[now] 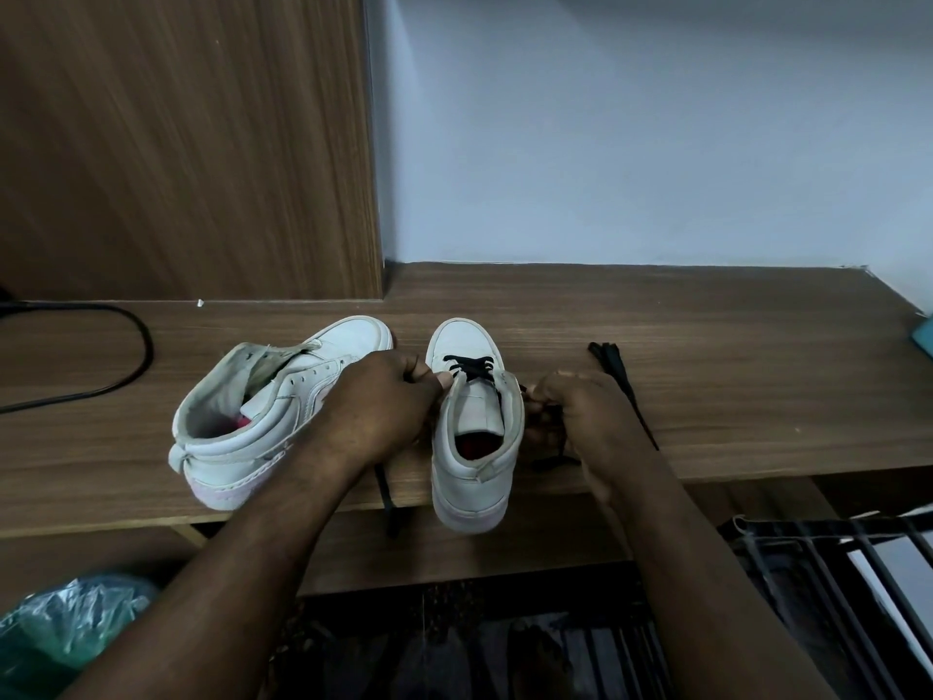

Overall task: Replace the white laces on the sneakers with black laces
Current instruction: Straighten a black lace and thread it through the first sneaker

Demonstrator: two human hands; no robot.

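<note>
Lace [467, 378]: black, flat, sitting in the lowest eyelets of the shoe [474, 437] as one bar and one cross, right behind the toe cap.

Left hand [383, 411] pressing against the shoe's left eyelet row, fingers curled, thumb and fingertips [445, 380] pinching the lace where it is leaving the eyelet. One lace end is showing under that wrist and hanging over the desk [707, 336] edge.

Right hand [580, 411] sitting just beside the shoe's right side, fingers curled in around the other lace end, which is looping dark under the palm. The grip itself is shadowed, so finger placement is hard to make out.

Shoe standing upright near the front edge of the desk, heel jutting past it, toe pointing at the wall. White high-top, tongue standing up, red lining showing inside, upper eyelets unlaced.

Second shoe [272, 411] lying just left, angled, collar gaping, no lace in its eyelets, partly hidden by the left hand.

Spare lace [626, 391], black, lying bunched on the desk beyond the right hand.

Black cable [136, 346] curving at far left. Plastic bag [65, 634] showing low left, cut off by the frame.
</note>
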